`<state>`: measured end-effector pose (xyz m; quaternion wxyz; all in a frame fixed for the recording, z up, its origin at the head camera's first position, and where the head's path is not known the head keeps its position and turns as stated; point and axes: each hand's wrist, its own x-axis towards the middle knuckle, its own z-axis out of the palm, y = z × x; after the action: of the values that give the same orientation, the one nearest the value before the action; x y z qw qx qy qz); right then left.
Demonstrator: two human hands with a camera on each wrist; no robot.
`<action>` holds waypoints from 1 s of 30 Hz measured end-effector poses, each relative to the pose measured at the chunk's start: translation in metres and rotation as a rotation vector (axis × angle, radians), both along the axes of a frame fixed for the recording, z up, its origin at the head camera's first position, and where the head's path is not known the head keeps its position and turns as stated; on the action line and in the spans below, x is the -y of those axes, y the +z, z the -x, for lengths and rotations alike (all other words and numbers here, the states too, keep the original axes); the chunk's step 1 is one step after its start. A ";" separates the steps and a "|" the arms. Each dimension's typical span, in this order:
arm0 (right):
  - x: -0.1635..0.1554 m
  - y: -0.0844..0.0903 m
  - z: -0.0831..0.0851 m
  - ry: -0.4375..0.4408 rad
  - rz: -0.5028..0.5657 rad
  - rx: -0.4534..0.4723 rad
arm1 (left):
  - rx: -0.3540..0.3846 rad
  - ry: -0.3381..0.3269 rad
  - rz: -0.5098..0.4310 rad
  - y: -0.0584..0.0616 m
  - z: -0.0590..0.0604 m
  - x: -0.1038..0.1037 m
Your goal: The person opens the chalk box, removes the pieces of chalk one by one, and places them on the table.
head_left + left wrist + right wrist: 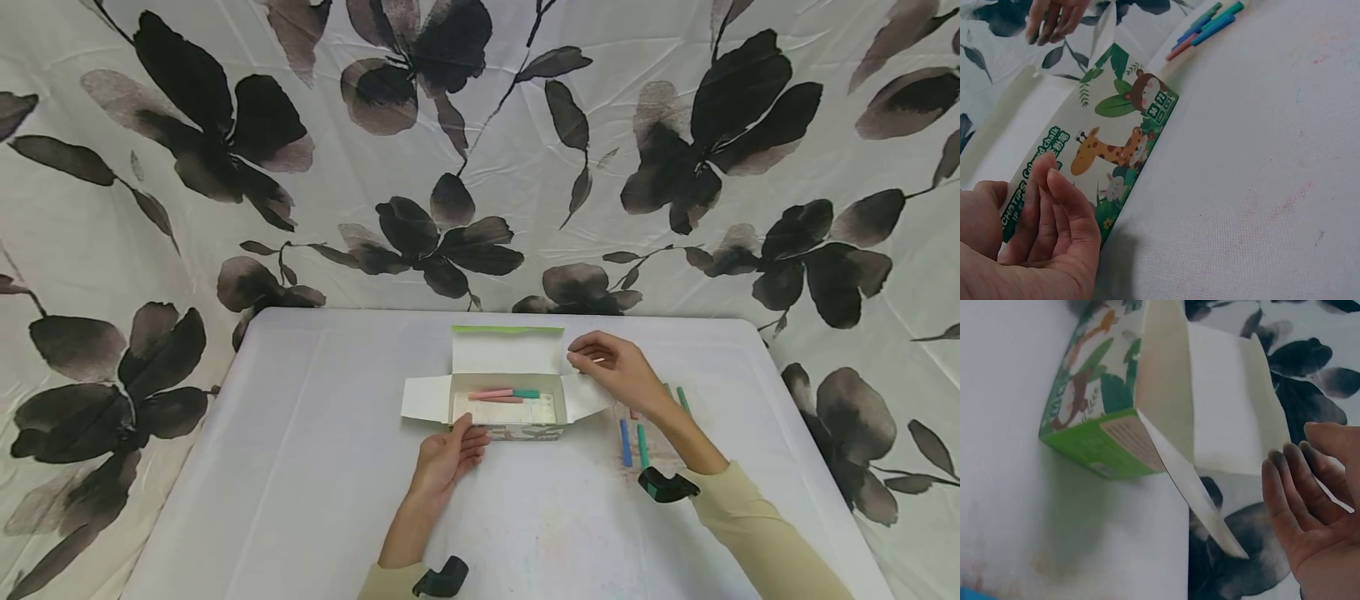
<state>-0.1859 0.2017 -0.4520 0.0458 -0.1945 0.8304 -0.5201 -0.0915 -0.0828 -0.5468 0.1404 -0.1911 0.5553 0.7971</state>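
Observation:
An open cardboard box of colored chalk (525, 432) stands on the table, its lid raised at the back and side flaps spread. Pink chalk sticks (491, 393) and a green chalk stick (526, 394) lie inside. My left hand (447, 454) holds the box at its front wall, thumb at the rim and fingers before the printed face (1100, 150). Beside the lid, above the right flap (1188, 484), hovers my right hand (615, 367), its fingers loosely bent with nothing between them. Dark dust marks its fingertips (1274, 457).
Right of the box, a blue chalk stick (626, 442), a green chalk stick (642, 446) and several others lie on the white table (315, 467), partly behind the right forearm. Chalk smudges mark the surface there. A floral cloth (480, 142) hangs behind the table.

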 end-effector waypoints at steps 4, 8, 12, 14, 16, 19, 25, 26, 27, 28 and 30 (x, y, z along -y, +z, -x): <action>0.014 -0.006 0.000 0.012 -0.010 0.003 | -0.008 -0.003 -0.001 0.001 0.000 -0.001; 0.029 -0.015 0.001 0.039 -0.013 0.001 | -0.012 -0.004 -0.008 0.001 0.000 -0.001; 0.041 -0.023 0.001 0.069 -0.037 -0.013 | -0.019 -0.006 -0.018 0.001 0.000 -0.001; 0.046 -0.027 0.001 0.084 -0.049 -0.027 | -0.021 -0.006 -0.022 0.001 0.000 -0.001; 0.051 -0.031 0.001 0.100 -0.060 -0.039 | -0.024 -0.008 -0.025 0.001 0.000 -0.002; 0.058 -0.036 0.002 0.131 -0.074 -0.060 | -0.019 -0.007 -0.022 0.001 0.000 -0.002; 0.072 -0.045 0.003 0.205 -0.145 -0.106 | -0.017 -0.005 -0.012 0.001 0.001 -0.003; 0.074 -0.046 0.003 0.217 -0.163 -0.116 | -0.013 -0.004 -0.011 0.001 0.002 -0.003; 0.075 -0.047 0.003 0.227 -0.183 -0.126 | -0.009 -0.002 -0.010 0.001 0.002 -0.003; 0.077 -0.048 0.003 0.239 -0.197 -0.131 | -0.011 -0.005 -0.009 0.001 0.002 -0.002; 0.081 -0.049 0.003 0.256 -0.234 -0.155 | -0.013 -0.009 -0.009 0.000 0.002 -0.002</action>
<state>-0.1885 0.1205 -0.5013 0.0698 -0.3313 0.8547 -0.3936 -0.0939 -0.0812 -0.5467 0.1410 -0.1827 0.5533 0.8004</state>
